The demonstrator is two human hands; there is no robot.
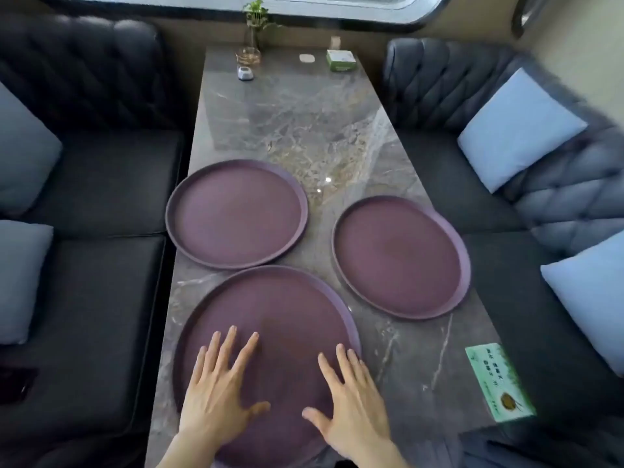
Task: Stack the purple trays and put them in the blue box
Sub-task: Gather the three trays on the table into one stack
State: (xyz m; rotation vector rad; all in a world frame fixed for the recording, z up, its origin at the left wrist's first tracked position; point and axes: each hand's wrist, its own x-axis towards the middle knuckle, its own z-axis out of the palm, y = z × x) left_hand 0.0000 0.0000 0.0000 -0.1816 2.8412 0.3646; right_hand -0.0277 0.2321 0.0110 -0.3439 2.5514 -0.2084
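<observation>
Nothing is stacked yet: three purple trays lie apart on the table (304,123), near tray (270,309), far-left tray (236,212) and right tray (400,256), with left hand (216,393) and right hand (354,410) spread flat, gripping nothing, and no blue box in view

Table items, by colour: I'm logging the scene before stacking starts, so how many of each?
Purple trays: 3
Green items (card, box): 2
White or clear small items: 3
Total: 8
</observation>
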